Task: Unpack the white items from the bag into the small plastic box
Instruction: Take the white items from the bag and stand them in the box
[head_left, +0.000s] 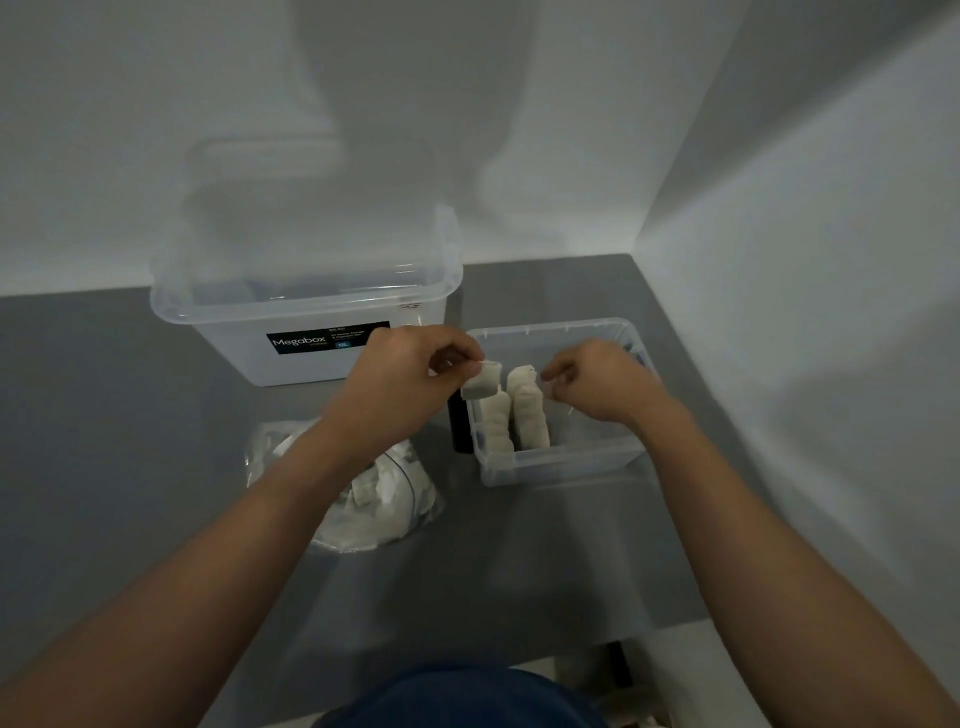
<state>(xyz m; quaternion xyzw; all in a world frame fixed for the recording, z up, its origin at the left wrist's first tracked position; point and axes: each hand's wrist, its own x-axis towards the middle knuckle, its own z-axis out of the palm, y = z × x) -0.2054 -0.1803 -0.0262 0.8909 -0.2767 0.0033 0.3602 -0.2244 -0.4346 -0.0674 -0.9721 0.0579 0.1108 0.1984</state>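
Grey tabletop (104, 441) fills a corner between pale walls. At its far left sits a big clear tub (306, 291) with a black label, well away from where I am working.

Nearer me lies the clear bag (395, 499), slumped on its side under my left forearm. There are plenty of white items left inside, so I judge the job to be around the middle. It lies close by, which keeps each reach short.

My left hand (410, 379) pinches one white item (482, 382) by its top edge between thumb and fingertips. It hangs at the left rim of the small plastic box (561, 460), ready to drop in upright.

Inside the box, two rows of white items (527, 410) stand on edge, side by side, so more will fit.

My right hand (597, 382) hovers over the box with its fingers curled close to the right row, probably steadying it. I cannot tell whether it grips anything.
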